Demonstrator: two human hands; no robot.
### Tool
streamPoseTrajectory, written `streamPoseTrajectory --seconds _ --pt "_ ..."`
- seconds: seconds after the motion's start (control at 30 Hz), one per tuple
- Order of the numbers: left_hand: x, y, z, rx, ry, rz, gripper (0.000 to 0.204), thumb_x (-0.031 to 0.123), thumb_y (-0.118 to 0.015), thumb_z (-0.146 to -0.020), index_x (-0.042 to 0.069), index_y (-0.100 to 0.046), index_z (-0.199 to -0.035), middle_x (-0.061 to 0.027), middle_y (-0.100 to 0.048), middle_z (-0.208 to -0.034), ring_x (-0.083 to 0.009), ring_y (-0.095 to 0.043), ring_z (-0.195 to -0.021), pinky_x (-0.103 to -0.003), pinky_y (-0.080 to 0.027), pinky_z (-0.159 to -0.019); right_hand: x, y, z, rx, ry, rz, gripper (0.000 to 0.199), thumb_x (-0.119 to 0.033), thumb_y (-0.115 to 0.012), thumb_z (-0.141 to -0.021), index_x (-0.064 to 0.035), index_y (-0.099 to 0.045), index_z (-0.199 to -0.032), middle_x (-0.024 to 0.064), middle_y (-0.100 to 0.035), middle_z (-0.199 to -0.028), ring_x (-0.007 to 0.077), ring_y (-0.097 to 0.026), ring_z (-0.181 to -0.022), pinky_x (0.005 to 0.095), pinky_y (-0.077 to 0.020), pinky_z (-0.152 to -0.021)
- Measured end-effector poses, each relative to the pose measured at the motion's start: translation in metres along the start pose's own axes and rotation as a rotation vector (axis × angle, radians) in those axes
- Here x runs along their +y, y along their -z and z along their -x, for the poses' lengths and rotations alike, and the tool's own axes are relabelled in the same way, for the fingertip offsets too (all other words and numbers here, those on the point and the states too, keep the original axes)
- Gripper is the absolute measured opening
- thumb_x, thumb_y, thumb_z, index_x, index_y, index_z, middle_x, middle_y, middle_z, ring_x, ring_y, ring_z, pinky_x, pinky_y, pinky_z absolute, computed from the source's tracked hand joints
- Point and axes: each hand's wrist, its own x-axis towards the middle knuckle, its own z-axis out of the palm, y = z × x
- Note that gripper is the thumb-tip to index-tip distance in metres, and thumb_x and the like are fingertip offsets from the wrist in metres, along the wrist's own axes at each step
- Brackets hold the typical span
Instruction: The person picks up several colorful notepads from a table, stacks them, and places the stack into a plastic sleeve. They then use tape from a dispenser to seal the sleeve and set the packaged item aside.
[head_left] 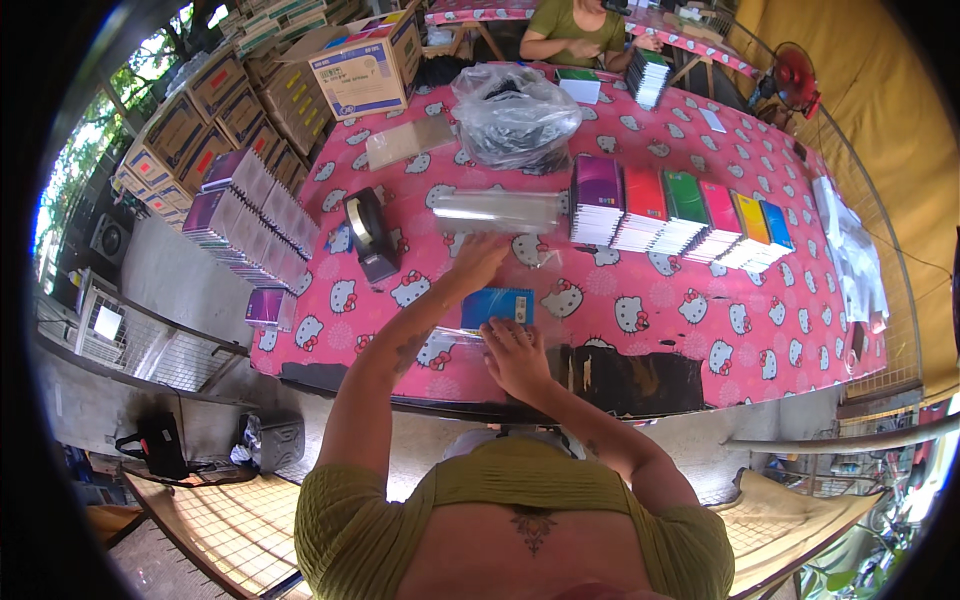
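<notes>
A blue spiral notebook (497, 306) lies near the table's front edge, on what looks like a clear plastic sleeve (545, 262). My right hand (517, 360) rests on the notebook's near edge with its fingers spread. Just beyond the notebook, my left hand (480, 262) has its fingers drawn together at the sleeve's far end; their tips are hard to make out. Past that hand lies a stack of clear plastic sleeves (495, 212). A black tape dispenser (370, 235) stands to the left of it.
Rows of spiral notebooks (650, 205) in several colours stand right of the sleeves. More purple notebooks (245, 225) are stacked at the left edge. Farther back are a plastic bag (515, 115), a cardboard box (367, 70) and a co-worker (575, 35). Torn black patches (635, 378) mark the table's front edge.
</notes>
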Motion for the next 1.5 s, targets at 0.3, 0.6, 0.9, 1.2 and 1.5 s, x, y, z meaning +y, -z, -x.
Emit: streamPoseTrajectory --seconds 0.3,0.6,0.9,1.2,1.5 --pt "0.024 0.062 0.041 0.055 -0.094 0.243 0.024 0.009 -0.066 -0.083 0.011 -0.069 -0.107 -0.0088 -0.066 -0.101 -0.0282 -0.065 -0.096 -0.043 -0.048 -0.089 -0.001 -0.002 -0.003 -0.013 -0.044 0.008 0.057 -0.027 -0.069 -0.081 -0.0109 -0.055 -0.134 0.0076 -0.051 -0.136 0.0259 -0.048 -0.124 0.0537 -0.037 -0.101" --pt "0.081 0.059 0.09 0.061 0.167 0.378 0.021 0.002 -0.065 -0.08 0.002 -0.064 -0.101 -0.0156 -0.069 -0.098 -0.0342 -0.069 -0.09 -0.042 -0.058 -0.074 -0.013 -0.021 -0.004 -0.031 -0.077 0.052 0.053 -0.024 -0.067 -0.081 -0.0048 -0.057 -0.13 0.013 -0.053 -0.137 0.0335 -0.043 -0.137 0.0619 -0.035 -0.106" --pt "0.079 0.049 0.098 0.041 0.06 0.21 0.035 -0.002 -0.06 -0.081 -0.004 -0.063 -0.115 -0.0203 -0.066 -0.119 -0.0356 -0.064 -0.112 -0.042 -0.055 -0.094 0.072 0.01 -0.058 0.127 -0.166 -0.24 0.031 -0.014 -0.064 -0.081 -0.0112 -0.065 -0.112 0.0079 -0.062 -0.118 0.0306 -0.057 -0.115 0.0507 -0.0393 -0.098" --pt "0.087 0.039 0.107 0.104 0.175 0.217 0.03 -0.001 -0.058 -0.085 -0.004 -0.064 -0.114 -0.0216 -0.067 -0.118 -0.0355 -0.064 -0.114 -0.043 -0.052 -0.101 0.06 0.081 -0.074 -0.207 -0.173 0.196 0.027 -0.015 -0.067 -0.078 -0.0106 -0.069 -0.105 0.0092 -0.062 -0.108 0.0288 -0.061 -0.101 0.0494 -0.0414 -0.093" --pt "0.053 0.057 0.12 0.351 0.715 0.584 0.024 0.012 -0.062 -0.092 0.004 -0.064 -0.115 -0.0173 -0.07 -0.104 -0.0271 -0.07 -0.098 -0.036 -0.055 -0.086 0.053 -0.016 -0.046 0.111 -0.002 0.056 0.021 -0.01 -0.063 -0.079 -0.0074 -0.07 -0.1 0.0056 -0.058 -0.093 0.0252 -0.06 -0.092 0.0408 -0.0492 -0.087"
